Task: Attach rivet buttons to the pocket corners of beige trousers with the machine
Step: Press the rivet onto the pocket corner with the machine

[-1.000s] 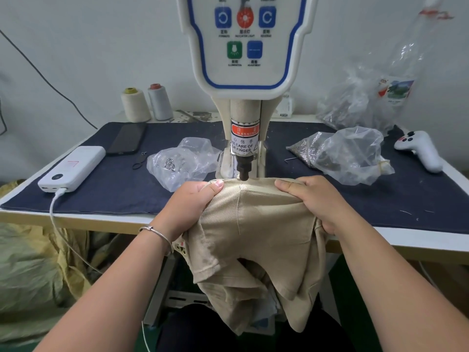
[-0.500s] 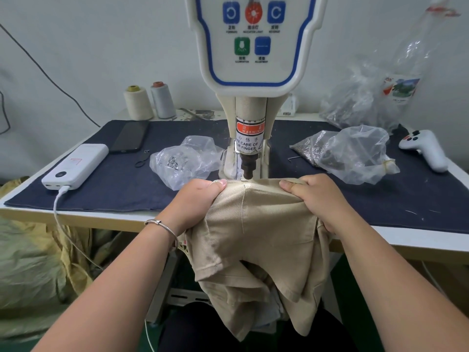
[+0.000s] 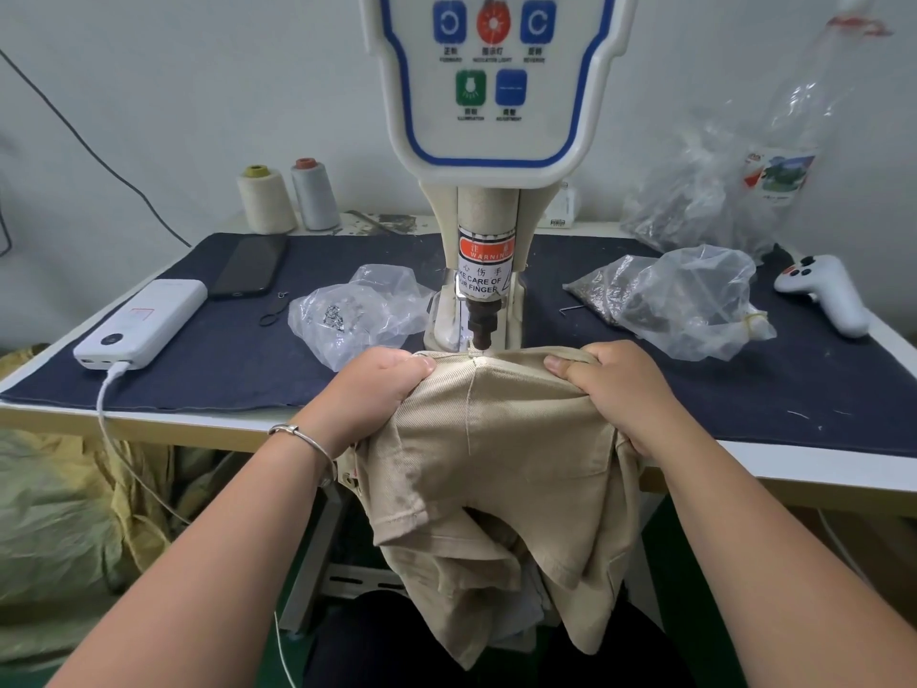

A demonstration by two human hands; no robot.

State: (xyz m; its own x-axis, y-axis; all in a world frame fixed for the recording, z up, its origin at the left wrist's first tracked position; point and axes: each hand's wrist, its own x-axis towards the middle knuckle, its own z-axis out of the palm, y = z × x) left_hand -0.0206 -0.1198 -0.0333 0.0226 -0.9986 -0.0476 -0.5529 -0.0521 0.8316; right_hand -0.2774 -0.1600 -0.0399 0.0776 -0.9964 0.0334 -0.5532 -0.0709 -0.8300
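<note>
Trousers [image 3: 491,439] in both hands' grip beneath machine [image 3: 484,320] punch.

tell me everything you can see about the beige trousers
The beige trousers are a ribbed-looking woven fabric with a stitched seam down the middle. Their top edge sits under the machine's punch; the rest hangs bunched off the table edge. The left hand and right hand grip that edge either side of the seam.

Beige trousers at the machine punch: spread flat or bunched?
Bunched. Both hands, left and right, grip the beige trousers taut under the dark metal punch; the rest hangs crumpled off the table edge.
</note>
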